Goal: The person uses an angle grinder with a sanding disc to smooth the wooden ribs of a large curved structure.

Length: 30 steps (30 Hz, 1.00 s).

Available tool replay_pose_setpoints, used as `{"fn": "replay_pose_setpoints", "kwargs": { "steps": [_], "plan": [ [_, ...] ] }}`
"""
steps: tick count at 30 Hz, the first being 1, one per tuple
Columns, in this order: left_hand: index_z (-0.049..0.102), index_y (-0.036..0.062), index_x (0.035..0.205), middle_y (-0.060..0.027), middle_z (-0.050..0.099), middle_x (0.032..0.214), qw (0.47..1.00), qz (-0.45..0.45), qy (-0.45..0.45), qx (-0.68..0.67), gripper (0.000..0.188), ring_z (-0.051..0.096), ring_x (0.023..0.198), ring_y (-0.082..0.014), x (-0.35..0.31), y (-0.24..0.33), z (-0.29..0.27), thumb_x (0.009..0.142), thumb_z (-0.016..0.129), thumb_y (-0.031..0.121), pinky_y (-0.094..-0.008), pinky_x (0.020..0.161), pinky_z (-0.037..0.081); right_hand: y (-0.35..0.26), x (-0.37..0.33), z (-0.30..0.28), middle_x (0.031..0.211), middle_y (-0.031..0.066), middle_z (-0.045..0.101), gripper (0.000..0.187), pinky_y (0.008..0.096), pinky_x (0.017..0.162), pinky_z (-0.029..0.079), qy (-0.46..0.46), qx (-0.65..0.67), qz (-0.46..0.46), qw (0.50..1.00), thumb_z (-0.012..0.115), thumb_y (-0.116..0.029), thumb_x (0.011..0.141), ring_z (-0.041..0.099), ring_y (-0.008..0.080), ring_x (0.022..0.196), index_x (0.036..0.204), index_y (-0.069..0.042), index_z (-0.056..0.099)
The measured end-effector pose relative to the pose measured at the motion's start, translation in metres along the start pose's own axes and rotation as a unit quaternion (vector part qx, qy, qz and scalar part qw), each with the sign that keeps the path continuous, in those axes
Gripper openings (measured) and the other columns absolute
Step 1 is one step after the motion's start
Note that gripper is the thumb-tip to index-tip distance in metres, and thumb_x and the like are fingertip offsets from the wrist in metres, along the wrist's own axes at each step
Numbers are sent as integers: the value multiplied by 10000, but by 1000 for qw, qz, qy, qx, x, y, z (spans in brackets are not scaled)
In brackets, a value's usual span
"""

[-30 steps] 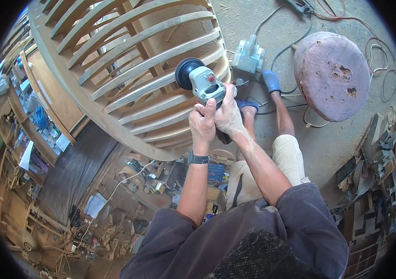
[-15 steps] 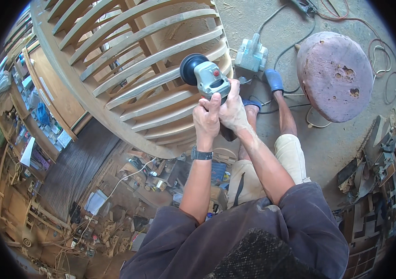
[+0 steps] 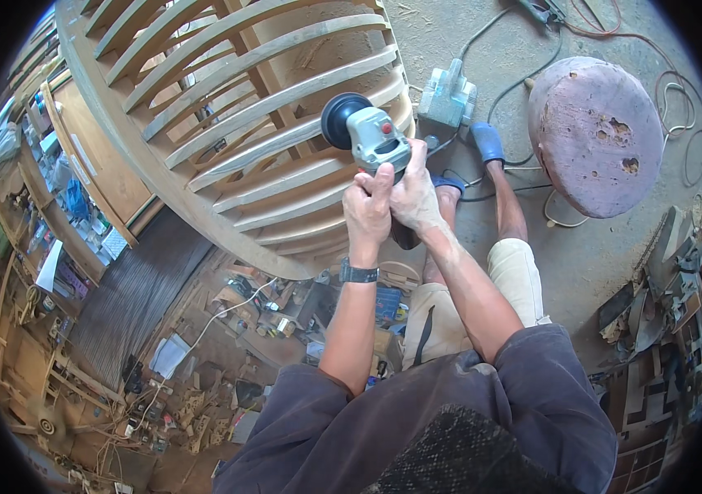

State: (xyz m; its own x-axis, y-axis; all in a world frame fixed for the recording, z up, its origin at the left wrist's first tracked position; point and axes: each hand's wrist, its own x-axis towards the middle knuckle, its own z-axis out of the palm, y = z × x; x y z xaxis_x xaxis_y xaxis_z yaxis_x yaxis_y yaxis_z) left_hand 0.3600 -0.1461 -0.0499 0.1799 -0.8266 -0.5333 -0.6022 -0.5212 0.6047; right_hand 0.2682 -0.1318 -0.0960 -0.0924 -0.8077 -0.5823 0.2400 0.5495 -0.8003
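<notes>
Both my hands are closed round the rear of a grey-green angle sander (image 3: 375, 140) with a red button and a round black pad (image 3: 339, 120). My left hand (image 3: 367, 210), with a dark watch on its wrist, grips the near left side, thumb pointing up. Pressed against it, my right hand (image 3: 414, 198) wraps the right side. Part of the handle is hidden behind the fingers. The sander is over a large curved wooden frame of slats (image 3: 285, 136); whether the pad touches a slat I cannot tell.
A pale blue, dusty power box (image 3: 447, 97) with a cord sits on the concrete floor by my blue shoes (image 3: 487, 142). To the right stands a rounded, pitted pinkish stool-like block (image 3: 594, 136). Cords (image 3: 676, 90) trail behind it. Tools and wood scraps (image 3: 211, 403) litter the lower left.
The sander and my hands have shifted very slightly, with the pad still over the same slats. My grip is the same.
</notes>
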Motion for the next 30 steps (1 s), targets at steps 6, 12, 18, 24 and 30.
{"fn": "replay_pose_setpoints", "kwargs": {
  "steps": [6, 12, 18, 24, 30],
  "plan": [
    [514, -32, 661, -138, 504, 590, 1000, -5, 13, -20, 668, 448, 626, -175, -3, -9, -10, 963, 628, 553, -412, 604, 403, -12, -3, 7, 1061, 278, 601, 873, 500, 838, 525, -8, -49, -41, 998, 865, -392, 779, 659, 453, 968, 1320, 3, 304],
    [584, -30, 695, -1, 533, 641, 993, -4, 10, -121, 568, 451, 660, -93, -9, -27, -25, 968, 645, 465, -335, 581, 398, -12, -12, 17, 1033, 342, 646, 874, 542, 827, 530, -31, -56, -57, 996, 837, -410, 798, 662, 535, 975, 1340, -16, 276],
    [514, -29, 646, -98, 486, 578, 999, -18, -12, -45, 592, 438, 617, -137, 0, -3, 1, 906, 730, 457, -390, 577, 413, 0, -3, -1, 1095, 197, 613, 803, 407, 852, 523, 14, -39, -28, 999, 873, -328, 794, 659, 296, 965, 1294, 2, 338],
    [642, -46, 754, -57, 608, 672, 994, -43, 13, -98, 605, 510, 670, -123, -6, -24, -50, 912, 691, 536, -347, 606, 441, -25, -10, 37, 1134, 266, 579, 884, 467, 878, 522, -52, -49, -56, 996, 856, -332, 784, 659, 393, 1035, 1354, 34, 289],
    [691, -74, 955, -32, 679, 820, 969, 20, 21, -244, 689, 599, 770, -132, -7, -24, -78, 954, 600, 609, -329, 689, 492, -39, -20, 67, 1054, 366, 612, 833, 558, 843, 531, -86, -122, -113, 982, 758, -310, 838, 645, 547, 965, 1375, 42, 227]
  ]
}}
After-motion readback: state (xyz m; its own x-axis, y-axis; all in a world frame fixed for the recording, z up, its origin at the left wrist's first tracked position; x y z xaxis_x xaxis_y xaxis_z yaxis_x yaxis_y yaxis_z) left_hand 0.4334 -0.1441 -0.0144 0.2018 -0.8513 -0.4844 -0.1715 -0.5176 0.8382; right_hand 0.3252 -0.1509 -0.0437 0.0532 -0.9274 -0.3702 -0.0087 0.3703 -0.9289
